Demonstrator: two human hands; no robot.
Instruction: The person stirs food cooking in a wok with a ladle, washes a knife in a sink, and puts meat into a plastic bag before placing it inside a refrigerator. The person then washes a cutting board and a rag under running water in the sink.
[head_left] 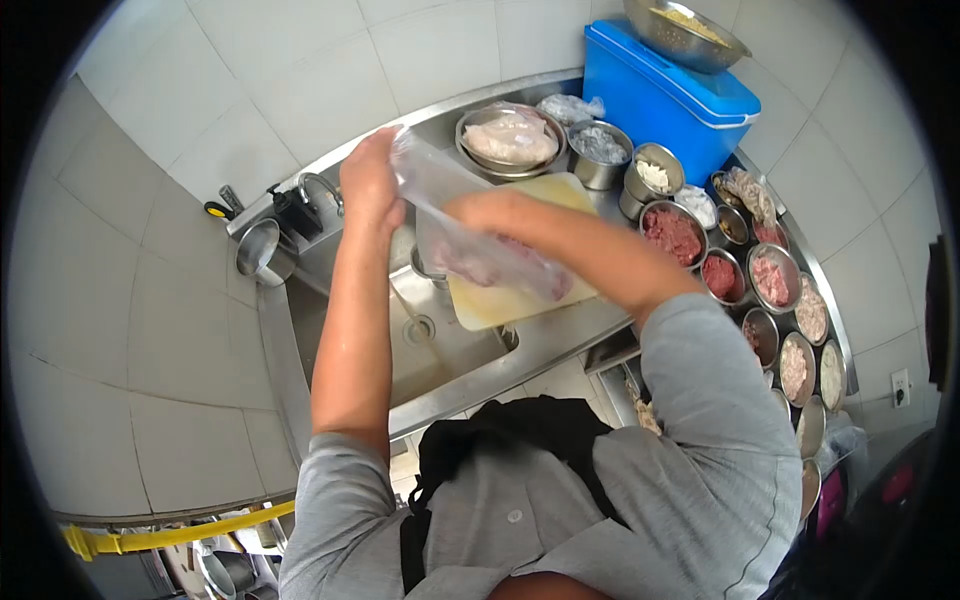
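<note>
My left hand (370, 185) is raised above the sink, its fingers closed on the top edge of a clear plastic bag (432, 178). The bag slants down to the right over a yellowish cutting board (475, 308). Pinkish raw meat (468, 262) shows through the plastic in its lower part. My right hand (478, 210) is at the middle of the bag; its fingers are hidden and blurred, and I cannot tell whether they are inside the bag or beside it.
A steel sink (400, 362) with a faucet (322, 185) lies at left. Behind the board stands a bowl of bagged pale meat (507, 135). Several metal containers, such as one of ground meat (672, 236), line the right, near a blue cooler (650, 100) bearing a colander (690, 38).
</note>
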